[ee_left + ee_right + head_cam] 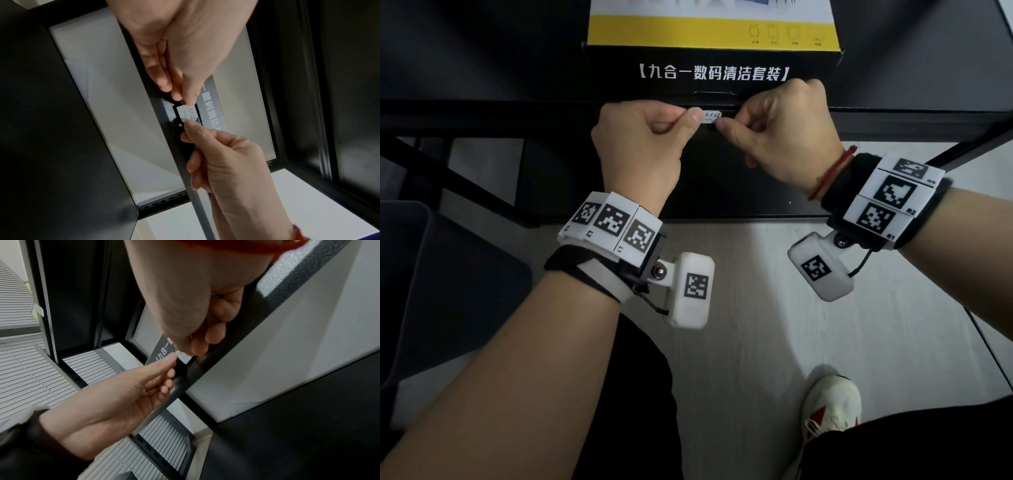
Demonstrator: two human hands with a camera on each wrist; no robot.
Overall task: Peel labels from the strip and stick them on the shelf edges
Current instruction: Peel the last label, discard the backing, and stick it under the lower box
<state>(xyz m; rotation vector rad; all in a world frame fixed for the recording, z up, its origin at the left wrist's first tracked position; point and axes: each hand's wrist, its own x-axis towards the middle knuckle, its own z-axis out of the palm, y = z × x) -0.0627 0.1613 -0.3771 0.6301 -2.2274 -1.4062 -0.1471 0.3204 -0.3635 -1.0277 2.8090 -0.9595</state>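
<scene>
A small white label [711, 116] with dark writing lies along the front of the black metal shelf edge [517, 116]. My left hand [690, 118] pinches its left end between thumb and curled forefinger. My right hand [722, 125] pinches its right end in the same way. In the left wrist view the label [188, 114] sits on the textured beam [197, 203] between the left hand [184, 97] and the right hand [190, 128]. The right wrist view shows the label [185, 357] between my right hand [196, 350] and my left hand [169, 361]. No label strip is in view.
A black and yellow box [712, 72] with white Chinese lettering stands on the shelf right behind the label. A lower black shelf [722, 192] lies beneath. A dark chair [448, 274] stands at the left. My white shoe [832, 404] rests on the pale floor.
</scene>
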